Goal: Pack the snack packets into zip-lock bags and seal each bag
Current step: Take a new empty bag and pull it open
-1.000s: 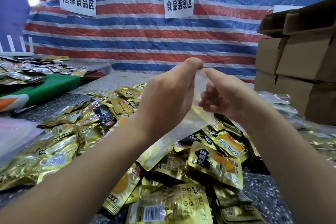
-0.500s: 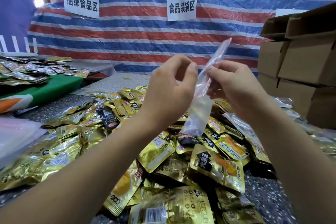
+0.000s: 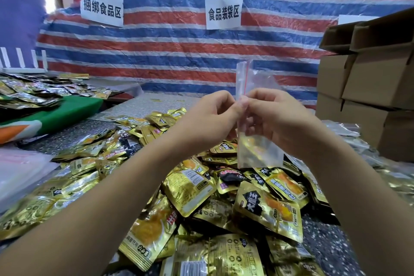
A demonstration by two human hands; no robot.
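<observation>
Far left: a second heap of foil packets (image 3: pixel 33 92) on a green mat (image 3: pixel 74 110), with a white rack (image 3: pixel 22 60) behind it. A stack of clear bags (image 3: pixel 20 170) lies at the left table edge, just beside the main pile.

Centre: gold snack packets (image 3: pixel 190 186) cover most of the speckled table (image 3: pixel 143 105), overlapping, some face up, some showing barcodes. Bare tabletop shows only beyond the pile toward the striped tarp (image 3: pixel 179 51), and in a dark patch at lower right. Two paper signs (image 3: pixel 224 12) hang on the tarp.

Left hand (image 3: pixel 206 123): raised above the pile, fingers curled, thumb and fingertips pinching the zip-lock bag (image 3: pixel 259 152) at its mouth.

Bag: held in the air between both hands, clear of the packets below. It is small, transparent, crinkled, with a red line along the seal strip, its upper part standing up above the fingers. The lower part hangs down; packets behind show through it. Cannot tell whether anything is inside.

Right hand (image 3: pixel 277 119): touching the left at the fingertips, also pinching the bag's mouth, fingers curled.

Far right: stacked cardboard boxes (image 3: pixel 367 96) close that side; more clear bags (image 3: pixel 345 127) lie at their foot.
</observation>
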